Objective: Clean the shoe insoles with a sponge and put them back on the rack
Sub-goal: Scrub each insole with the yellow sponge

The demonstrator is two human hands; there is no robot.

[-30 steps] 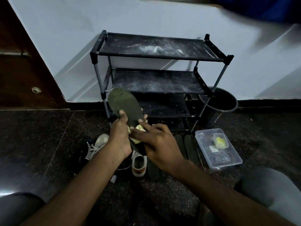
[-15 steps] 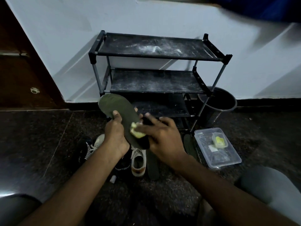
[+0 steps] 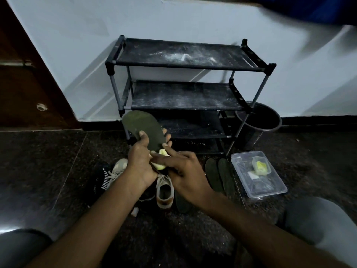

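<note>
At frame centre, the left hand (image 3: 140,161) grips a dark insole (image 3: 144,130) before the rack (image 3: 185,93), while the right hand (image 3: 185,171) presses a yellow sponge (image 3: 161,153) against it.

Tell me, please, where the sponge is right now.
Head view, centre: the sponge is in the right hand, pressed against the lower end of the insole that the left hand holds.

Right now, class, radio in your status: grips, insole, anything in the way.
Left grip holds insole. Right grip holds sponge against it. Shoes on floor beneath.
</note>
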